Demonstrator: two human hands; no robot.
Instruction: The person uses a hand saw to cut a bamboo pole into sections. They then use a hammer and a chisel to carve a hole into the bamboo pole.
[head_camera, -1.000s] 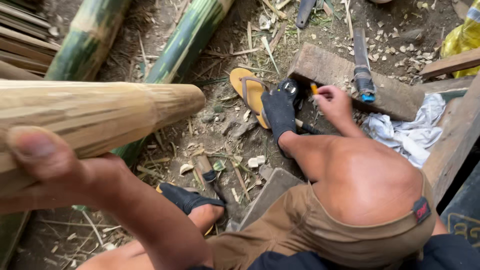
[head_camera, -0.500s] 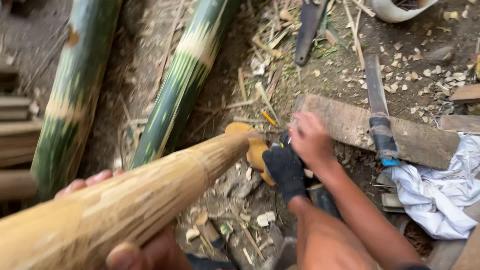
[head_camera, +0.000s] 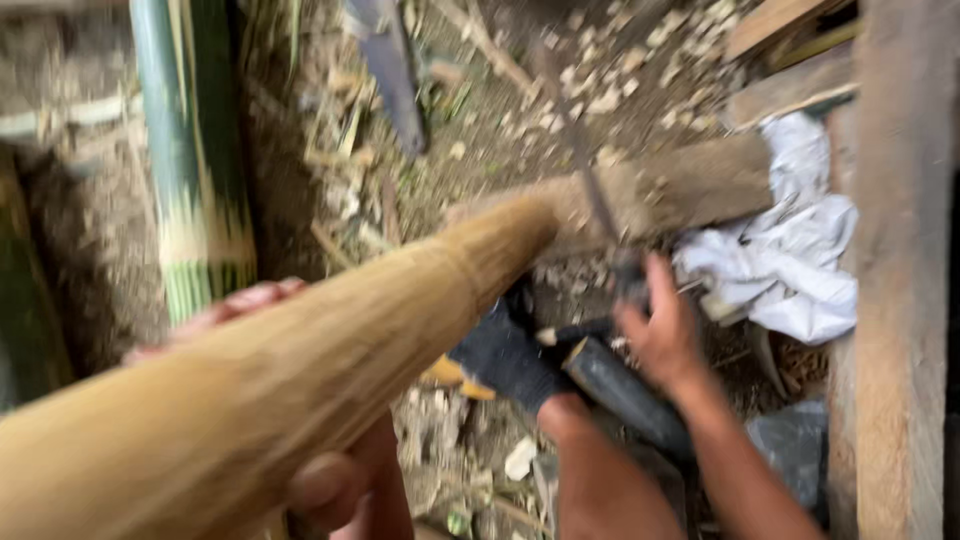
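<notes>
While the left hand (head_camera: 300, 470) wraps its fingers and thumb around one thick tan bamboo pole (head_camera: 300, 370) that runs from the near left up to the middle, the right hand (head_camera: 665, 335) closes around the handle of one long knife (head_camera: 590, 190), whose blade points far away. One foot in a dark sock (head_camera: 505, 355) sits just under the pole's tip, and one wood block (head_camera: 690, 185) lies behind the blade. Two green bamboo stalks (head_camera: 190, 150) lie on the far left, and one white cloth (head_camera: 790, 260) sits at the right.
</notes>
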